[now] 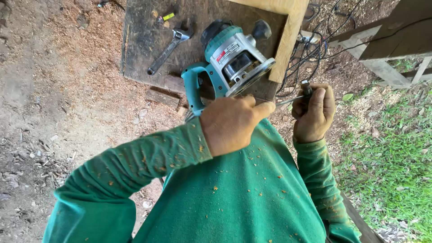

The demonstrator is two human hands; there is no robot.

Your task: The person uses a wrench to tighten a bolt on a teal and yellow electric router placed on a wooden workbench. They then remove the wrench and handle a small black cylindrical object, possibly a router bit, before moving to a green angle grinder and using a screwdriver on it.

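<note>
A teal and silver router (229, 60) lies on its side on a dark wooden board (144, 36), its round base facing me. My left hand (231, 123) is just below the router's base, fingers curled around the near end of a thin flat metal wrench (288, 101). My right hand (313, 112) is closed around a small dark cylindrical part (307, 87), which the far end of the wrench meets. Both arms wear green sleeves flecked with sawdust.
An adjustable spanner (168, 48) and a small yellow item (168, 16) lie on the board behind the router. A pale timber plank (288, 40) stands to the right, with tangled black cables (315, 45) beyond. Sawdust-covered ground on the left, grass (391, 148) on the right.
</note>
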